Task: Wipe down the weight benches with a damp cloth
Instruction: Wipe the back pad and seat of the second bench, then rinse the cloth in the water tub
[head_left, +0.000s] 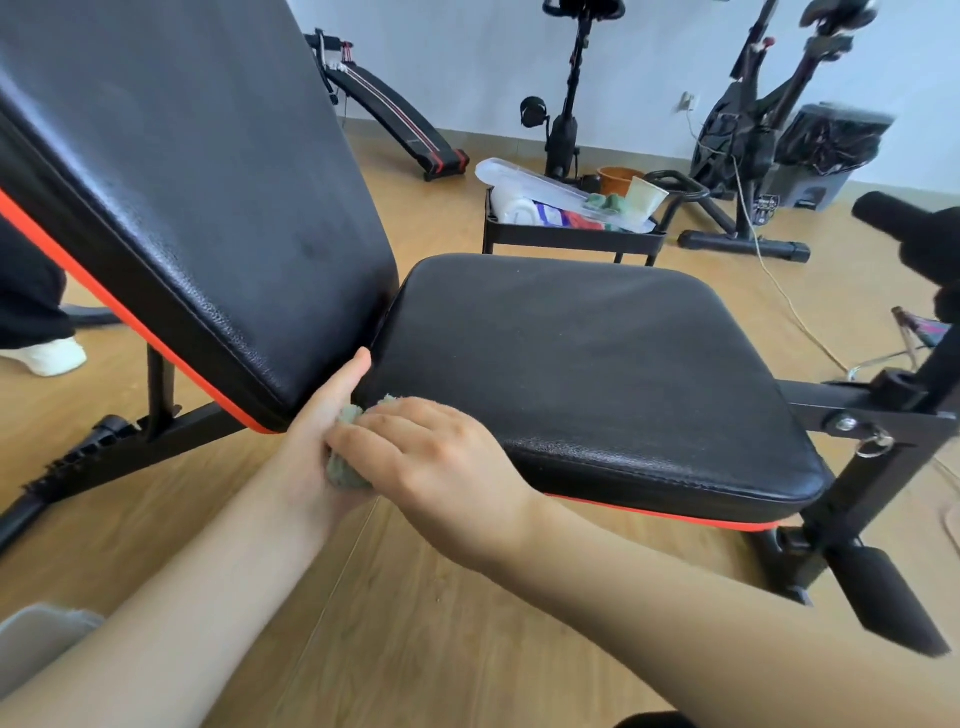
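A black weight bench with orange trim fills the view: its raised backrest (197, 182) at the left, its flat seat pad (597, 364) in the middle. A grey-green cloth (345, 470) is bunched at the near left corner of the seat, by the gap between the pads. My left hand (322, 436) cups the cloth from below, thumb pointing up along the backrest's edge. My right hand (436, 462) lies over the cloth with its fingers curled around it. Most of the cloth is hidden between the two hands.
Behind the seat stands a black cart (571, 234) holding a clear box, rags and a cup. A sit-up bench (400, 124) and exercise bikes (753, 130) line the far wall. A cord (779, 291) trails over the wooden floor. A person's leg and white shoe (47, 353) are at the left.
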